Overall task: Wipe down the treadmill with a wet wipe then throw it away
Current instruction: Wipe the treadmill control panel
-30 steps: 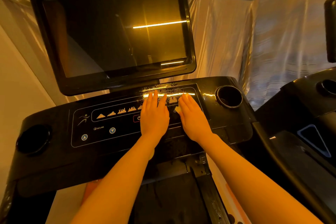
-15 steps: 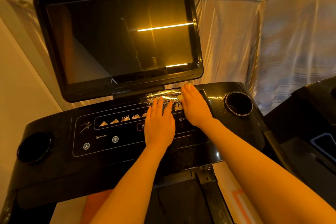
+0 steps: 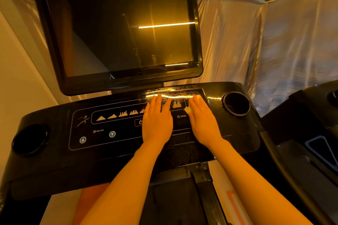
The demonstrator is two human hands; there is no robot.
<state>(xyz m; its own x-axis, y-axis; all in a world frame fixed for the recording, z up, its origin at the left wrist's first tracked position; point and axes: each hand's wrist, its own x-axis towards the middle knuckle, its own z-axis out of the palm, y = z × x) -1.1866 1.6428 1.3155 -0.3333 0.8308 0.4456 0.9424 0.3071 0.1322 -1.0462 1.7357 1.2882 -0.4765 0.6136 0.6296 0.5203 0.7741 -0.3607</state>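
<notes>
Two printed labels read on the treadmill console (image 3: 117,128): "INCLINE" (image 3: 99,130) above arrow buttons, "SPEED" (image 3: 182,116) near centre; bar-graph icons run along the panel. Console is glossy black plastic, beaded with droplets by the screen (image 3: 118,29). Left hand (image 3: 157,122) lies flat, fingers straight, holding nothing. Right hand (image 3: 204,120) lies flat, pressing the wet wipe (image 3: 188,110), a pale crumpled edge showing beside the thumb. Round cup holder (image 3: 236,104) sits right.

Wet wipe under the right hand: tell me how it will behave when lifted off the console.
The wet wipe probably goes limp: it lies flattened under the right hand. It may cling, since the console glistens with droplets. Likely very light, thin enough to hide beneath fingers.
</notes>
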